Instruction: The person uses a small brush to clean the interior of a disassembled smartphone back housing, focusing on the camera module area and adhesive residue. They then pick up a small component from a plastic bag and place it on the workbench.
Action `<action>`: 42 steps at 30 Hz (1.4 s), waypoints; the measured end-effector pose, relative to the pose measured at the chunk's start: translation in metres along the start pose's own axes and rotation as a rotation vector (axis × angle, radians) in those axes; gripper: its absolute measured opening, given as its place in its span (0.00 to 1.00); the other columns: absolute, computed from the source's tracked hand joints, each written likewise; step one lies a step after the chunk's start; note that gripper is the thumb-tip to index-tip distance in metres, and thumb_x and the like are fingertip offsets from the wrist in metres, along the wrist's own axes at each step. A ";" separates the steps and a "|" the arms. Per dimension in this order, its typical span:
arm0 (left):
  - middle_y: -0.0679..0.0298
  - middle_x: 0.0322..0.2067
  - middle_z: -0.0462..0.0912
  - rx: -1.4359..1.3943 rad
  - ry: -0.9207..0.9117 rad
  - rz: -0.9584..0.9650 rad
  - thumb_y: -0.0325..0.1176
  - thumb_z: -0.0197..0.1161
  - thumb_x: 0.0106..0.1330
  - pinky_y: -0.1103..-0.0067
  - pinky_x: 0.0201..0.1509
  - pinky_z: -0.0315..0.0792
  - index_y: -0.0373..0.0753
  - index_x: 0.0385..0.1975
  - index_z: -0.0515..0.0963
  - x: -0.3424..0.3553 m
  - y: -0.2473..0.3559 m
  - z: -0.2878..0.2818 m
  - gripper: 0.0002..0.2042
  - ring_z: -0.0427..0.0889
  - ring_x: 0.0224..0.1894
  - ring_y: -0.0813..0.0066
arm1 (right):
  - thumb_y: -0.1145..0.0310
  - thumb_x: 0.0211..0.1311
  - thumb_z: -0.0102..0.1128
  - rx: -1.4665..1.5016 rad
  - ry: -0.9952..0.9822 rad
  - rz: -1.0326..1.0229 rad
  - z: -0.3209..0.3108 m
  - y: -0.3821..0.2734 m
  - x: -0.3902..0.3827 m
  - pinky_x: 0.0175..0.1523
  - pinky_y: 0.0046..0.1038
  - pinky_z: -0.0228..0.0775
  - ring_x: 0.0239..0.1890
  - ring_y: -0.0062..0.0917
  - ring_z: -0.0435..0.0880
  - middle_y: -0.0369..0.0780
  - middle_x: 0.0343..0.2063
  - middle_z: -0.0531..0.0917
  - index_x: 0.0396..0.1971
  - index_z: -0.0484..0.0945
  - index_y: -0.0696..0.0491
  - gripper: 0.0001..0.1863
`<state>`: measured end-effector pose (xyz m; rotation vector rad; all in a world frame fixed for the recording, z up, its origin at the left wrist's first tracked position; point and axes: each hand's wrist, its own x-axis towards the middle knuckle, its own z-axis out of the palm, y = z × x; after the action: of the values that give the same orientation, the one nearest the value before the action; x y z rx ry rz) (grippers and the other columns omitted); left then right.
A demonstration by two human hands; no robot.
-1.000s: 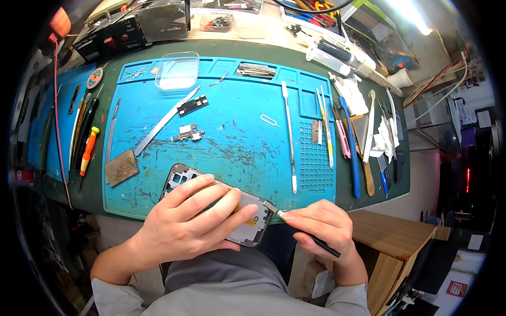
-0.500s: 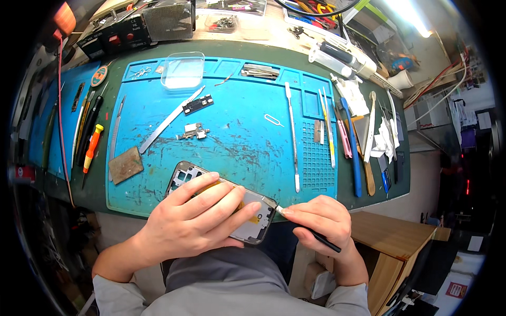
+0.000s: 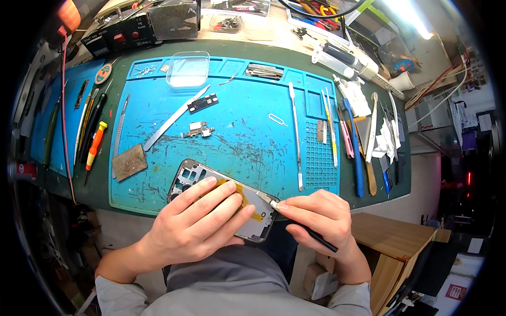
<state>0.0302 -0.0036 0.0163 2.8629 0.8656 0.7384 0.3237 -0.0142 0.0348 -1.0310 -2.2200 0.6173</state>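
Observation:
My left hand [image 3: 192, 226] grips a phone housing [image 3: 249, 229] at the mat's near edge, fingers spread across its inner face. The housing has a dark rim, a silver-grey plate and patches of yellow film; part of it is hidden under my fingers. In my right hand [image 3: 324, 217] is a craft knife [image 3: 318, 239] with a black handle and a metal collar. Its thin blade points up and left, over the housing's right-hand rim. Whether the blade touches the rim, I cannot tell. Beyond the housing lie a small metal-and-black phone part [image 3: 199, 129] and a black module [image 3: 203, 103].
The blue work mat [image 3: 237, 152] also carries a metal ruler-like strip [image 3: 176, 117], a brown block [image 3: 129, 163], a clear plastic box [image 3: 187, 69] and a metal spudger [image 3: 296, 137]. An orange screwdriver [image 3: 96, 145] lies left; brushes, including a blue-handled one [image 3: 358, 158], lie right.
The knife blade has moved up and left, from the housing's corner edge to over its rim. My left hand keeps its hold. The whole view has shifted slightly.

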 end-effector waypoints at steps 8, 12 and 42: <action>0.63 0.57 0.83 -0.005 0.038 0.023 0.49 0.66 0.71 0.61 0.71 0.76 0.42 0.57 0.86 -0.009 -0.005 0.004 0.21 0.82 0.64 0.65 | 0.71 0.55 0.77 0.006 -0.046 -0.018 -0.008 -0.004 0.008 0.40 0.31 0.76 0.35 0.30 0.87 0.39 0.45 0.91 0.50 0.89 0.53 0.20; 0.61 0.60 0.82 0.014 0.025 -0.043 0.53 0.71 0.67 0.57 0.72 0.74 0.47 0.57 0.86 -0.017 -0.003 -0.005 0.23 0.81 0.65 0.59 | 0.71 0.54 0.78 0.146 0.024 -0.056 0.001 0.003 0.005 0.42 0.31 0.78 0.37 0.32 0.88 0.42 0.43 0.91 0.49 0.89 0.57 0.20; 0.52 0.64 0.80 -0.064 0.087 -0.437 0.60 0.76 0.52 0.58 0.64 0.69 0.29 0.68 0.73 -0.030 -0.015 -0.019 0.48 0.77 0.56 0.56 | 0.85 0.44 0.68 0.158 -0.007 -0.067 0.006 0.009 0.012 0.40 0.30 0.77 0.34 0.31 0.86 0.41 0.36 0.89 0.46 0.90 0.58 0.24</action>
<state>-0.0080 -0.0091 0.0174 2.4655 1.3862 0.8158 0.3182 -0.0007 0.0290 -0.8717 -2.1636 0.7542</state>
